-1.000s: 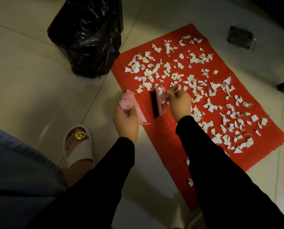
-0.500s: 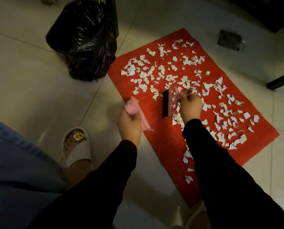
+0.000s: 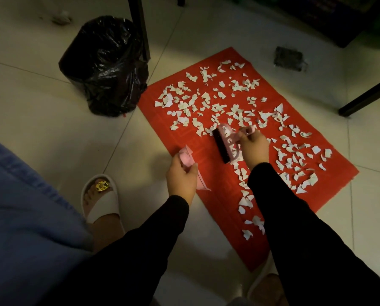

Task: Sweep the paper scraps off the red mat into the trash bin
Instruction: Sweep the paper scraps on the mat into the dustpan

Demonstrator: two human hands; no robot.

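Note:
A red mat (image 3: 209, 173) lies on the tiled floor, strewn with several white paper scraps (image 3: 209, 104). My right hand (image 3: 254, 149) grips a small pink brush (image 3: 224, 143) with black bristles, held over the mat's middle with the bristles pointing left. My left hand (image 3: 181, 178) holds a pink dustpan (image 3: 190, 163) at the mat's left edge, a short way left of the brush. The trash bin (image 3: 106, 65), lined with a black bag, stands on the floor beyond the mat's far left corner.
A black furniture leg (image 3: 140, 27) rises beside the bin, and another dark bar (image 3: 365, 96) sits at the far right. A dark floor drain cover (image 3: 288, 58) lies past the mat. My foot in a white slipper (image 3: 100, 199) rests at lower left.
The view has shifted, and the mat and bin now sit lower in the frame. Both hands, still holding brush and dustpan, stand farther toward the mat's near part; more scraps show below my right arm.

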